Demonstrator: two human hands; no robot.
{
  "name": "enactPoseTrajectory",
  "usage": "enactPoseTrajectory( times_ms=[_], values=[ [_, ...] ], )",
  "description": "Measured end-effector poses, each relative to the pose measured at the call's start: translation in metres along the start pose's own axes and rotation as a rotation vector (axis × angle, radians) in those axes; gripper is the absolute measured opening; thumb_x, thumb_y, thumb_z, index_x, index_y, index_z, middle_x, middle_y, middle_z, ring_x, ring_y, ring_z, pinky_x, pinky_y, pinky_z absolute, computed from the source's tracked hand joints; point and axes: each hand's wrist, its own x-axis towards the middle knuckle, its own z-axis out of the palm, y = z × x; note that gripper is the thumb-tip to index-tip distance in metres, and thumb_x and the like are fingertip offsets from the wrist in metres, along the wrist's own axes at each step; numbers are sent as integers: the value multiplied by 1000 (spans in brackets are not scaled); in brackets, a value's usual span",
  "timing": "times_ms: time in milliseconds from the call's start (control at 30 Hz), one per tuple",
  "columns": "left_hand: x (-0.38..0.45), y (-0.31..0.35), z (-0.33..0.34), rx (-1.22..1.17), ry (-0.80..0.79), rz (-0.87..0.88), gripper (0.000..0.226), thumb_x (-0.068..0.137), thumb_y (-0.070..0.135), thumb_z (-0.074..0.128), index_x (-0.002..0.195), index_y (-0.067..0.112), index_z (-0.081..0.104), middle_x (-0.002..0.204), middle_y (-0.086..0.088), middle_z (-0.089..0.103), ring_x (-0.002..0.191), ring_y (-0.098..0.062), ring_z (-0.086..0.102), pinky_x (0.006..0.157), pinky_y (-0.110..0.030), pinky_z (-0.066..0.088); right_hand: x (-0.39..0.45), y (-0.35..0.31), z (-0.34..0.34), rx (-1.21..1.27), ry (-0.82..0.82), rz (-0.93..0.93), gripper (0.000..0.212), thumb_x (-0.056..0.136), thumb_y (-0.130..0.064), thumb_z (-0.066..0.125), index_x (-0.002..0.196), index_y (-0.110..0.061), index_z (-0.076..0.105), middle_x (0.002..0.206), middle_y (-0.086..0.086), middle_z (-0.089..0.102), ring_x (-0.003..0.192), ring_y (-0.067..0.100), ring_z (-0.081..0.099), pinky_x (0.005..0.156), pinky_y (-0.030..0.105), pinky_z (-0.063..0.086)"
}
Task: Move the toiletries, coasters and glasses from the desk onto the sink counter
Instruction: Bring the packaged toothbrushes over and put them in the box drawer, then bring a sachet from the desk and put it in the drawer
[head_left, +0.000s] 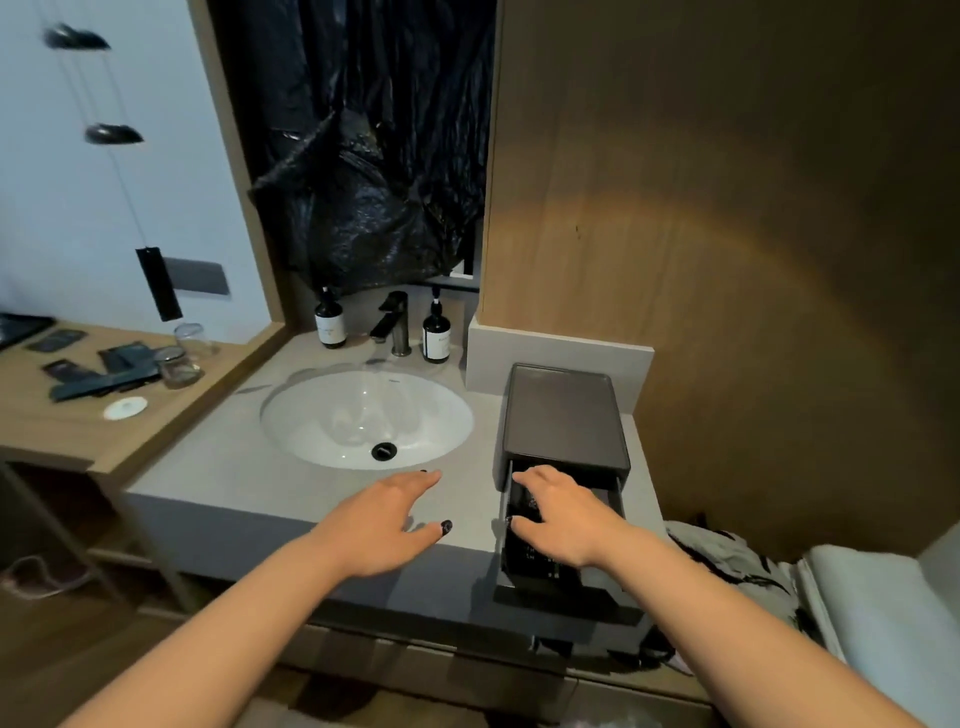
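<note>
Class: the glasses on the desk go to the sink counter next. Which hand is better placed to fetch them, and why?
Left. The left hand hovers open, empty, nearer the glasses on the desk; the right hand is inside the drawer.

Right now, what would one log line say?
right hand: in open drawer | left hand: flat over counter | glasses: on desk

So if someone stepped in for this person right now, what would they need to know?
Left hand: open, flat over the sink counter, holding nothing.
Right hand: fingers reaching into the open drawer of the grey box, over dark packets; grip unclear.
Still on the desk: two glasses, dark toiletry packets, one white coaster.
Done: some packets seem to be in the drawer.
Left: carry the rest across.
</note>
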Motion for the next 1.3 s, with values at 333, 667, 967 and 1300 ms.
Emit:
enactPoseTrajectory(
  times_ms=[333,667,967,1300],
  values=[
    [-71,-37,-29,-7,141,-150,71,89,53,51,150,29,24,155,6,29,141,-13,30,114,-31,27,-2,-82,11,7,-15,-177,69,91,-43,49,150,-17,23,154,3,26,140,21,28,115,38,26],
    [-117,-142,-65,-25,152,-202,72,87,54,55,149,32,24,155,10,29,140,-10,30,113,-27,25,41,-191,36,34,-19,-188,67,88,-42,56,146,-19,32,153,0,26,139,19,31,113,32,29],
    [-163,-253,-117,-35,174,-244,71,87,49,58,148,32,26,153,9,33,128,-14,46,107,-32,41,97,-315,68,114,13,-208,60,90,-38,55,144,-20,35,149,-4,30,137,15,33,110,26,27],
    [-195,-361,-148,-169,242,-319,68,85,41,64,144,35,31,148,12,38,116,-11,55,97,-33,50,165,-413,111,132,-65,-255,57,91,-36,57,142,-21,37,147,-3,33,133,16,38,111,30,32]
  ],
)
